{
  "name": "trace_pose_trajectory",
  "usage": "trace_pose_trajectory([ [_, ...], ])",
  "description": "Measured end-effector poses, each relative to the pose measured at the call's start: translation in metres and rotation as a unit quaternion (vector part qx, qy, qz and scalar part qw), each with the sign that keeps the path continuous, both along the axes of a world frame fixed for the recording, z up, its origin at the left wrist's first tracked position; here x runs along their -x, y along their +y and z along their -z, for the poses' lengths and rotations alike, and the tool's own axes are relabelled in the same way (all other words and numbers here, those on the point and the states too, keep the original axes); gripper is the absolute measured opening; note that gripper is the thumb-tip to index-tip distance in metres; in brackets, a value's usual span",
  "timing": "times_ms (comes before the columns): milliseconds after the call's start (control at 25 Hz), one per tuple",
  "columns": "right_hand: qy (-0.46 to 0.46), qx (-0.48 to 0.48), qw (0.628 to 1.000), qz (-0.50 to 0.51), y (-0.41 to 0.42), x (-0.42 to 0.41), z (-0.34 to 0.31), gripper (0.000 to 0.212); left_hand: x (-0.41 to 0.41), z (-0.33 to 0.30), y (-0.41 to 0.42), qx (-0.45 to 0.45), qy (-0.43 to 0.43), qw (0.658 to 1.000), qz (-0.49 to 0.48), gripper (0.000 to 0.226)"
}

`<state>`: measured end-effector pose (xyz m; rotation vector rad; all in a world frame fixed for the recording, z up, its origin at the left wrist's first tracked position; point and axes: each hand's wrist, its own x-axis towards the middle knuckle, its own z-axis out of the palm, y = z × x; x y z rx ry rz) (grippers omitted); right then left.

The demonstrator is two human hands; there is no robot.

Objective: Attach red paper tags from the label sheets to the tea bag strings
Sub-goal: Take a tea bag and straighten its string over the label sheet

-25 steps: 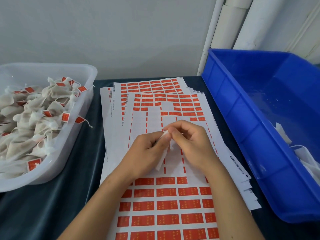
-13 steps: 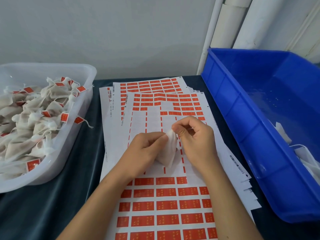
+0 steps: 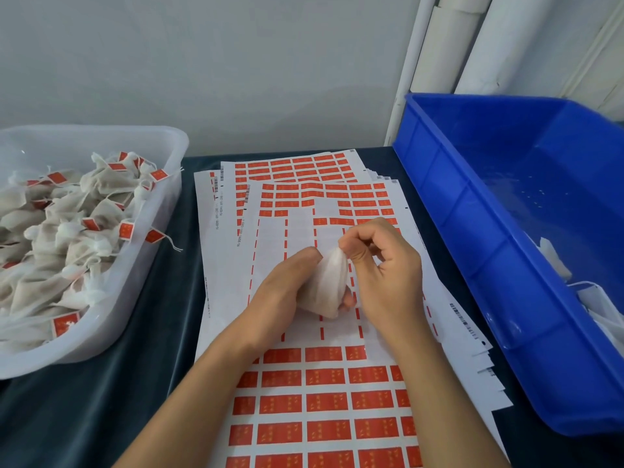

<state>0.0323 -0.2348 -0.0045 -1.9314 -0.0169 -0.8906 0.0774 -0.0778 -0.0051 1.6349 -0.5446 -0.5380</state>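
A white tea bag [image 3: 327,285] hangs upright between my hands above the label sheets [image 3: 304,383]. My left hand [image 3: 287,292] cups and grips its lower body from the left. My right hand [image 3: 385,275] pinches its top with thumb and forefinger. The string is too fine to make out. The top sheet has rows of red tags [image 3: 324,403] near me and at its far end, with a peeled white band in the middle under my hands.
A translucent white tub [image 3: 158,231] at the left holds several tea bags with red tags. A blue bin [image 3: 472,251] at the right holds a few white bags in its near corner. More label sheets fan out beneath. Dark cloth covers the table [image 3: 101,400].
The tea bag has turned from flat and edge-on to an upright, fuller shape. My right hand has risen and moved right while pinching the top; the left has shifted to cup the body.
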Motion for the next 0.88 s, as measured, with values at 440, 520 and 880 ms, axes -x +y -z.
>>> trace_pose_trajectory([
  [440,-0.014,0.024,1.0,0.008,-0.004,-0.002,0.002,0.013,-0.002,-0.008,0.006,0.004,0.032,0.999,0.028,0.042],
  [520,0.025,0.005,1.0,0.01,-0.004,-0.002,0.004,0.015,-0.004,-0.007,0.009,0.029,0.028,0.999,0.018,0.039],
  [880,0.118,0.075,0.99,-0.022,0.0,-0.003,0.012,0.004,-0.011,-0.002,0.005,0.166,0.124,0.978,-0.032,0.036],
])
